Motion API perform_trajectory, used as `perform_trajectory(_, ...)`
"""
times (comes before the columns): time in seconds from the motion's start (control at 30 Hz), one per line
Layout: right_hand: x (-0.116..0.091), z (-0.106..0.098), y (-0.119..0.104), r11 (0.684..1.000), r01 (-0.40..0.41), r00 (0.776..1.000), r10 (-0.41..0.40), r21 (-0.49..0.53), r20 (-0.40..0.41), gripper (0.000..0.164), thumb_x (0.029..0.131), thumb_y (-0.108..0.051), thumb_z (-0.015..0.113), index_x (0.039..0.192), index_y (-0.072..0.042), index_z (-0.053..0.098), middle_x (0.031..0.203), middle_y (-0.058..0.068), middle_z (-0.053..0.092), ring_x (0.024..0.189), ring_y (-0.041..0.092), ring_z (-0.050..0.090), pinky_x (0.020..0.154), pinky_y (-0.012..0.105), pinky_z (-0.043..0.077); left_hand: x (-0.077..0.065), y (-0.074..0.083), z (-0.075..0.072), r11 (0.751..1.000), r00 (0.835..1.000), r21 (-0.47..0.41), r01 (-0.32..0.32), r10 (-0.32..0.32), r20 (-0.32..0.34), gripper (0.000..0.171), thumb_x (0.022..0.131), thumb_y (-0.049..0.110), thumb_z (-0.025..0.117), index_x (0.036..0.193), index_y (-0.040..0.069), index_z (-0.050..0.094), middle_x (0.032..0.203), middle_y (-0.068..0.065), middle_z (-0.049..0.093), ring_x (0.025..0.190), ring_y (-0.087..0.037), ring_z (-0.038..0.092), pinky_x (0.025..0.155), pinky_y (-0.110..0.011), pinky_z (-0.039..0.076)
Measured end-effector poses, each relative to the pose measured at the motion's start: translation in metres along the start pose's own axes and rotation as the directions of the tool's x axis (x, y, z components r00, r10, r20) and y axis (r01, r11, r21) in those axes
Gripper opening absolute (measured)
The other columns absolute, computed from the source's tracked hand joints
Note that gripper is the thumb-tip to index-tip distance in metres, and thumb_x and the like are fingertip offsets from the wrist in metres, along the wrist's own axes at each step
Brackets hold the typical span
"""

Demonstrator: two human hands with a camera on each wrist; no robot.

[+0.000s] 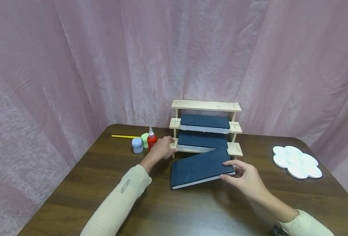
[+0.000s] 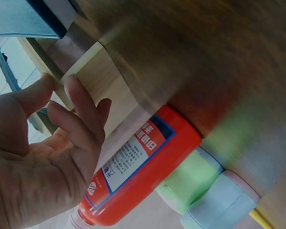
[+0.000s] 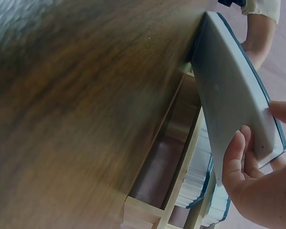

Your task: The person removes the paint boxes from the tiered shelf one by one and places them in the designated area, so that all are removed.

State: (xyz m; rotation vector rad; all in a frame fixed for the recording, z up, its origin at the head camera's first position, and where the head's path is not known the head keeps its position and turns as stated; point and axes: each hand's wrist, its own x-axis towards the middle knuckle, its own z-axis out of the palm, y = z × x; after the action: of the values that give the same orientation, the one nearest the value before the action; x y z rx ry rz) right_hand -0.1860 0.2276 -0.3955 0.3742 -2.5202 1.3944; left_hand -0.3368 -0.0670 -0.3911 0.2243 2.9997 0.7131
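Observation:
My right hand (image 1: 246, 180) grips the right end of a flat rectangular case (image 1: 201, 168) with a dark blue top and white sides. The case is tilted in front of a stepped wooden rack (image 1: 206, 105), and its smooth white underside shows in the right wrist view. At the rack's lowest step, my left hand (image 1: 163, 148) pinches the left end between thumb and fingers, seen closely in the left wrist view. Two similar blue-topped cases, an upper one (image 1: 204, 121) and a lower one (image 1: 202, 140), lie on the middle and lowest steps.
Just left of my left hand stand a red bottle (image 1: 152, 140) with a white nozzle, a green jar (image 1: 145, 140) and a blue jar (image 1: 137, 145). Behind them lies a yellow stick (image 1: 125, 136). A white flower-shaped palette (image 1: 296, 161) is at the right. Pink curtains (image 1: 150, 65) hang behind the table.

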Motion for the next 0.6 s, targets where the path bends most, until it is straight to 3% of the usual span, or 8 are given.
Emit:
perform_trajectory(0.13, -0.0002, -0.0002, -0.0018, 1.0, -0.006, 1.0, 0.006, -0.011, -0.007, 0.025, 0.084, -0.017, 0.08, 0.107, -0.012, 0.073, 0.06, -0.006, 0.048, 0.054, 0.007, 0.049, 0.049, 0.024, 0.041, -0.0002, 0.0006, 0.0002, 1.0, 1.0, -0.001, 0.007, -0.007, 0.002, 0.053, 0.087, 0.035, 0.076, 0.133, 0.013, 0.061, 0.13, -0.015, 0.063, 0.101, -0.03, 0.062, 0.088, -0.047, 0.054)
perform_trajectory(0.23, -0.0005, -0.0003, -0.0023, 0.999, -0.032, 0.999, 0.032, -0.022, -0.007, 0.02, 0.088, -0.018, 0.076, 0.107, -0.012, 0.074, 0.061, -0.002, 0.053, 0.054, 0.008, 0.051, 0.049, 0.025, 0.041, -0.0003, 0.0002, 0.0007, 1.0, 1.0, 0.0, 0.008, -0.008, 0.004, 0.053, 0.087, 0.036, 0.076, 0.133, 0.014, 0.061, 0.13, -0.015, 0.063, 0.1, -0.03, 0.062, 0.087, -0.047, 0.054)
perform_trajectory(0.37, -0.0003, -0.0005, -0.0029, 0.998, -0.068, 0.998, 0.068, -0.014, 0.0, 0.02, 0.09, -0.017, 0.073, 0.109, -0.01, 0.074, 0.078, 0.007, 0.068, 0.061, 0.012, 0.059, 0.052, 0.027, 0.049, -0.0007, -0.0001, 0.001, 1.0, 1.0, -0.008, 0.014, -0.014, 0.004, 0.053, 0.087, 0.035, 0.076, 0.133, 0.014, 0.061, 0.128, -0.015, 0.063, 0.098, -0.03, 0.062, 0.085, -0.046, 0.055)
perform_trajectory(0.6, -0.0004, -0.0032, -0.0056, 0.989, -0.132, 0.99, 0.129, 0.064, 0.051, 0.024, 0.093, -0.016, 0.069, 0.114, -0.005, 0.072, 0.094, 0.014, 0.071, 0.061, 0.015, 0.06, 0.054, 0.032, 0.054, -0.0002, 0.0012, -0.0005, 1.0, 1.0, -0.005, 0.011, -0.011, 0.002, 0.053, 0.087, 0.035, 0.076, 0.133, 0.014, 0.061, 0.127, -0.015, 0.063, 0.095, -0.029, 0.061, 0.083, -0.045, 0.055)
